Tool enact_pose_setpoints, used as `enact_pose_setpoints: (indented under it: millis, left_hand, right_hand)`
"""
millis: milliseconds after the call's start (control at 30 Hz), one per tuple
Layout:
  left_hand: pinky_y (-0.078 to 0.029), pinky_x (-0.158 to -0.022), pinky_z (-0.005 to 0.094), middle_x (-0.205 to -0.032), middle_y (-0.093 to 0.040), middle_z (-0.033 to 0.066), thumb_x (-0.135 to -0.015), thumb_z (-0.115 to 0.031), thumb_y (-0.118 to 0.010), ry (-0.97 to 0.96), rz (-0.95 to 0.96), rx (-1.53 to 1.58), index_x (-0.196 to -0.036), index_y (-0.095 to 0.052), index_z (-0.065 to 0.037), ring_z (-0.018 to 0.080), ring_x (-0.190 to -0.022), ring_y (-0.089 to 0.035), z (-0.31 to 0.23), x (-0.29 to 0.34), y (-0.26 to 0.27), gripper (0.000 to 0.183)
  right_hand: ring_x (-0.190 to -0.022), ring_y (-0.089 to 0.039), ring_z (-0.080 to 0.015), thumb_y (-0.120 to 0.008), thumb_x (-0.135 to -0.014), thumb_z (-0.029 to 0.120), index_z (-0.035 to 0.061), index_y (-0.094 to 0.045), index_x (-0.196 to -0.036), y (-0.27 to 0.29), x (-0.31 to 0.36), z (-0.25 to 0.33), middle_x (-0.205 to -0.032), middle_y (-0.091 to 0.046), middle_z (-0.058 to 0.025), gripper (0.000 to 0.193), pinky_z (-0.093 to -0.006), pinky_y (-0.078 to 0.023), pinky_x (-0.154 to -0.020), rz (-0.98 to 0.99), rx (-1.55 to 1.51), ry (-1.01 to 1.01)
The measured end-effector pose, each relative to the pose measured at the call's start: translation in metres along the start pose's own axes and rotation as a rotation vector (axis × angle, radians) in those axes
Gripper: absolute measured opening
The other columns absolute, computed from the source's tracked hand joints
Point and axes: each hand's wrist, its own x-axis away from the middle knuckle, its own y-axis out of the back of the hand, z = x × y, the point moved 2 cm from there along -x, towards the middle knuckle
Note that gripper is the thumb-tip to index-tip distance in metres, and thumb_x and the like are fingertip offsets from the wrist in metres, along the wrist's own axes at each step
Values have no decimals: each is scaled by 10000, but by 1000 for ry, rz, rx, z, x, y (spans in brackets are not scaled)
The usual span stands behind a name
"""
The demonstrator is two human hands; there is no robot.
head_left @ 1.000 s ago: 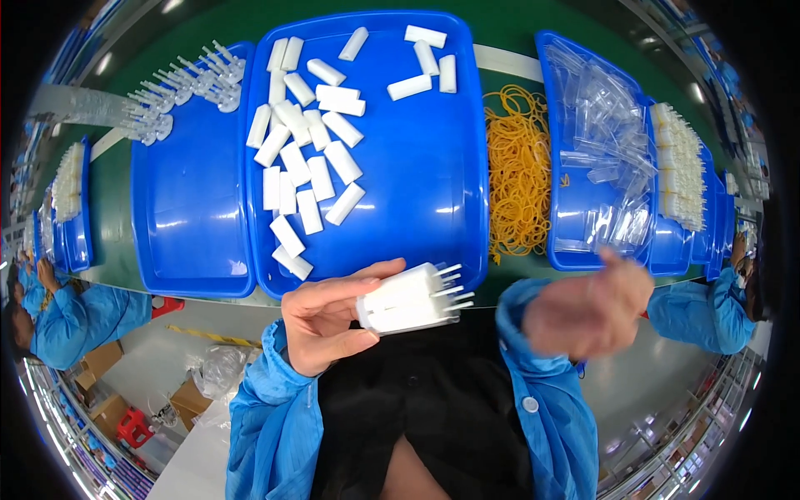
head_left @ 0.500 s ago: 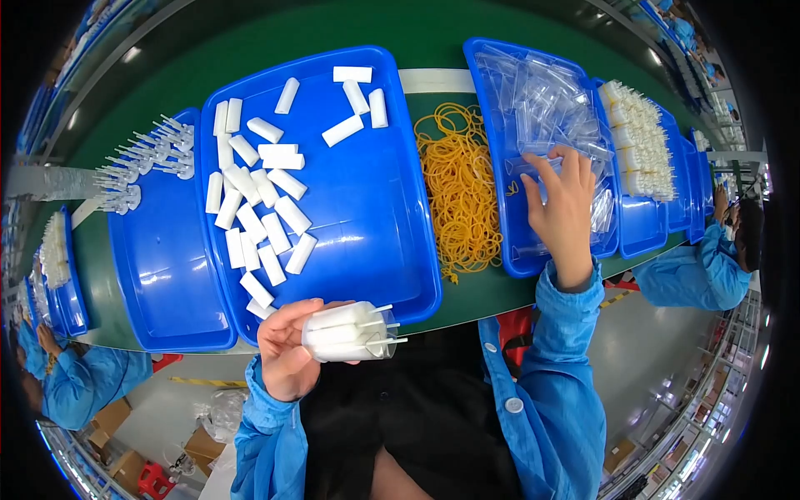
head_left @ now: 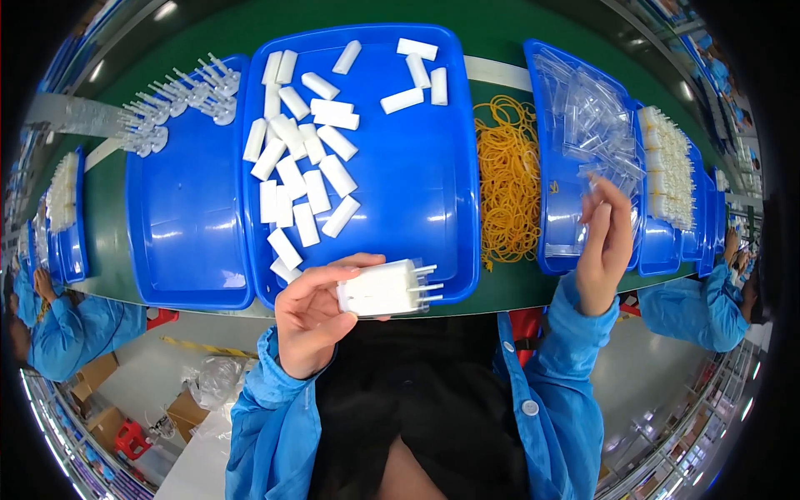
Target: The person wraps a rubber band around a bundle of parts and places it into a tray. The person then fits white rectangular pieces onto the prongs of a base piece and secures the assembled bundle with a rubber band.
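My left hand (head_left: 312, 321) is closed round a bundle of white cylinders (head_left: 382, 288) at the front edge of the big blue tray (head_left: 408, 192). Clear plastic shows about the bundle, and several thin white rods stick out of its right end. Over the right-hand blue tray, my right hand (head_left: 607, 242) has its fingers curled in among clear plastic sleeves (head_left: 593, 117). The fingertips are drawn together and blurred; what they pinch, if anything, I cannot make out. Loose white cylinders (head_left: 292, 177) lie in the left half of the big tray.
Yellow rubber bands (head_left: 508, 187) are heaped between the trays. A left blue tray (head_left: 187, 225) has clear stemmed parts (head_left: 179, 104) at its far end. Packed rows of white pieces (head_left: 667, 167) fill a tray further right. Co-workers in blue sleeves (head_left: 87, 333) sit on both sides.
The view has shifted, so the trays appear further right. The bundle has turned in my left hand. My right hand's fingers have gone from spread to curled together over the clear sleeves.
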Motion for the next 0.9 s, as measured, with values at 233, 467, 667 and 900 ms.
enact_pose_setpoints:
  millis: [233,467,667,900]
  left_hand:
    - [-487,-899,387,-1239,-476,285,-752,62,-649,-175,22,-249,-1099,-550,32,322,-1129,-527,-6,8,4,362]
    - [-479,-913,394,-1251,-468,288,-760,49,-666,-246,-7,-335,-1076,-564,38,330,-1145,-514,-8,14,8,333]
    - [-461,-937,417,-1270,-436,325,-758,53,-665,-280,-27,-291,-1097,-561,44,359,-1190,-469,-5,16,11,355]
    - [-458,-937,420,-1269,-426,342,-750,51,-675,-334,-53,-309,-1114,-553,59,364,-1170,-485,-4,18,12,384]
  right_hand:
    - [-689,-485,-88,-552,-880,29,-28,-537,-986,-51,44,44,-823,-549,-67,121,-205,-388,-609,299,-686,-52]
    - [-727,-438,-69,-456,-939,62,-26,-562,-1031,-73,52,61,-877,-513,-50,166,-191,-370,-630,549,-695,-176]
    - [-670,-436,-64,-452,-941,82,-15,-565,-1005,-68,51,65,-792,-504,-35,162,-183,-354,-609,460,-643,-89]
    - [-613,-418,-67,-493,-920,76,-4,-583,-976,-73,54,65,-756,-515,-39,133,-201,-319,-528,404,-543,5]
